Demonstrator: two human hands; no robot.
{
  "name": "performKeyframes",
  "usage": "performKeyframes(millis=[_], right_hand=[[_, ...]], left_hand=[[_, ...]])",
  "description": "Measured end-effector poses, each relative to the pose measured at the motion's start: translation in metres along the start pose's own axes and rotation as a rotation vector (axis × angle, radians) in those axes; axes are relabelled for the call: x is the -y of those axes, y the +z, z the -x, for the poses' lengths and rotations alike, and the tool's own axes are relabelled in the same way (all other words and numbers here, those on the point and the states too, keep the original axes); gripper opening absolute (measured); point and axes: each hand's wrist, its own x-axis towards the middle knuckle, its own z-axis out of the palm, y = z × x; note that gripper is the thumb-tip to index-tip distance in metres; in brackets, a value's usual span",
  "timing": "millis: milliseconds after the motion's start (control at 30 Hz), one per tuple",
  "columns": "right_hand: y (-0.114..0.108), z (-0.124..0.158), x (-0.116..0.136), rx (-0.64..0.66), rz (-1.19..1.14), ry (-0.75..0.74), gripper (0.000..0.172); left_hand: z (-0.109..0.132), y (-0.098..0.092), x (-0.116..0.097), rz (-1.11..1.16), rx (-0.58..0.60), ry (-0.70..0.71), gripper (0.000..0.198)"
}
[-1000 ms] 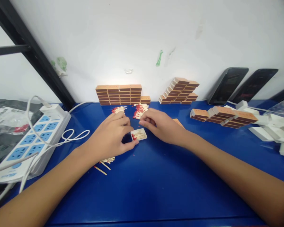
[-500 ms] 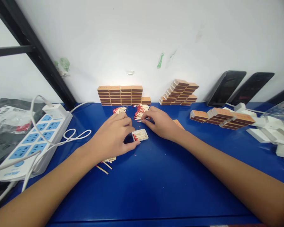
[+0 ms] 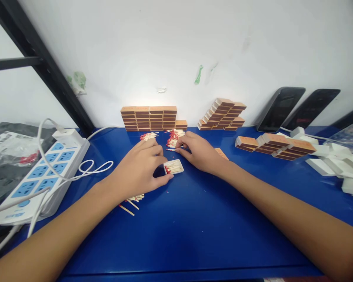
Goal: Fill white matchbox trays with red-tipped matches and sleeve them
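A small white matchbox tray [image 3: 179, 166] lies on the blue table, partly filled with red-headed matches [image 3: 172, 169]. My left hand [image 3: 144, 164] grips its left end between thumb and fingers. Just behind the tray, my right hand [image 3: 198, 152] is closed in a pinch at the near edge of a pile of matches [image 3: 175, 137]; the end of a match [image 3: 170, 149] shows at its fingertips. Another match pile [image 3: 148, 136] sits behind my left hand. More loose matches [image 3: 130, 205] lie below my left wrist, partly hidden by it.
Stacked matchboxes [image 3: 149, 119] stand against the wall, with a stepped stack [image 3: 222, 115] and a leaning row [image 3: 276, 145] further right. One matchbox [image 3: 222, 154] is partly behind my right wrist. White trays [image 3: 338, 166], two phones [image 3: 282, 109] and a power strip [image 3: 44, 176] flank the table.
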Motion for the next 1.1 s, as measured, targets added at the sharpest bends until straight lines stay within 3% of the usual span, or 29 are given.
performKeyframes(millis=[400,767,1100], right_hand=[[0.001,-0.002,0.003,-0.004,0.010,0.026,0.005],[-0.002,0.000,0.003,0.082,0.063,0.054,0.012],[-0.027,0.016,0.006,0.101,0.014,-0.039,0.011]], left_hand=[[0.000,0.000,0.000,0.009,-0.008,-0.003,0.030],[0.002,0.000,0.000,0.011,-0.024,0.017,0.030],[0.001,0.001,0.003,-0.038,-0.026,-0.008,0.031]])
